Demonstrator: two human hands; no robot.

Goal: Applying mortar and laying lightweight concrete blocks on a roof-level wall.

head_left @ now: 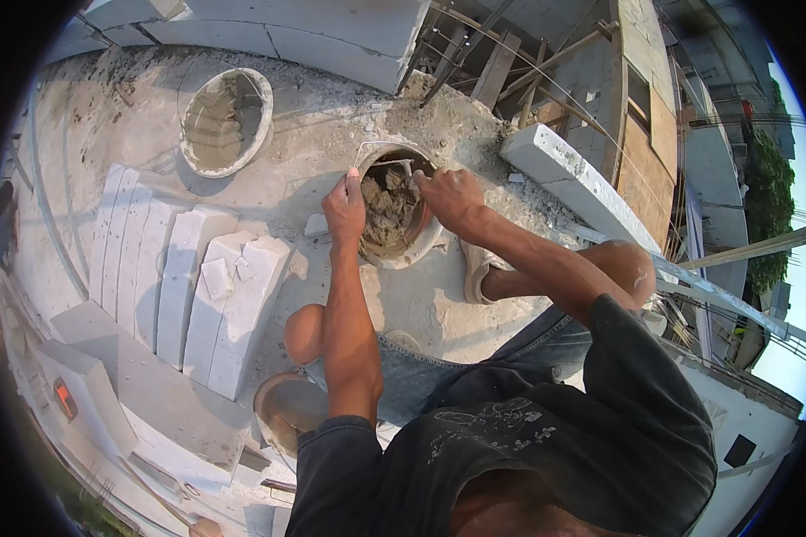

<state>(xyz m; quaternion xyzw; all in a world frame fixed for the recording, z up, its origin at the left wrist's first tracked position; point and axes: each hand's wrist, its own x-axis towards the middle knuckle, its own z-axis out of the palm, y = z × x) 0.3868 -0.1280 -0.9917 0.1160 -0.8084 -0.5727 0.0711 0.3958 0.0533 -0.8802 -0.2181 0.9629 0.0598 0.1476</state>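
A bucket [424,248] holding wet grey-brown mortar [390,210] stands on the concrete between my feet. My left hand [345,211] is closed on its left rim, close to the thin wire handle [364,148]. On the far right side of the opening, my right hand [452,195] is closed round the grip of what looks like a trowel [396,163]. Its thin metal shank reaches in over the mortar; the grip is hidden by my fingers, and the blade is hard to make out.
Another bucket [261,134] with grey residue stands far left. White blocks [175,268] are lined up to my left, with broken pieces on top. A container [287,407] sits by my left knee. At right lie a long white block [582,183] and a metal bar [734,300]; timber [497,72] lies beyond.
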